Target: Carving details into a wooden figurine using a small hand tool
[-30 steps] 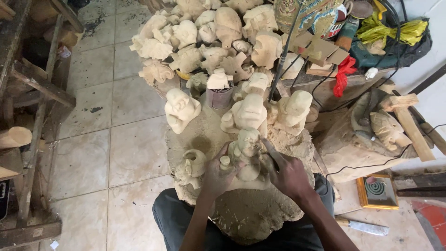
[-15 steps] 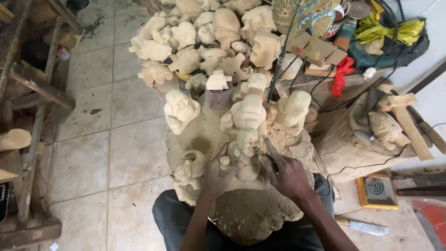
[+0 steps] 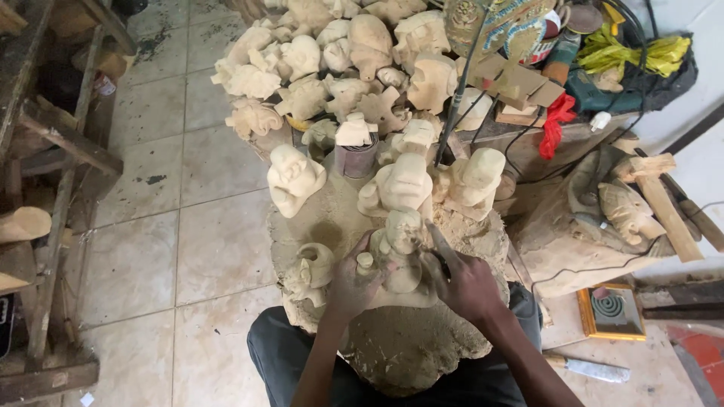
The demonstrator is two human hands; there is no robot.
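You're sitting in a woodcarving workshop. At twelve o'clock a heap of pale, unfinished carved wooden figures [image 3: 339, 68] covers the tiled floor [image 3: 151, 226]. Right under you sits a stump-like carving block [image 3: 400, 339] dusted with shavings. At two o'clock a cluttered bench carries a green power tool [image 3: 603, 87] with black cables [image 3: 558, 162], and a wooden mallet [image 3: 660, 200] lies at three o'clock. Rough timber racks [image 3: 53, 128] line nine o'clock.

Pale tiled floor [image 3: 204, 249] w/ dust, dark wooden frame [image 3: 53, 151] at left, white wall [image 3: 705, 173] top right.
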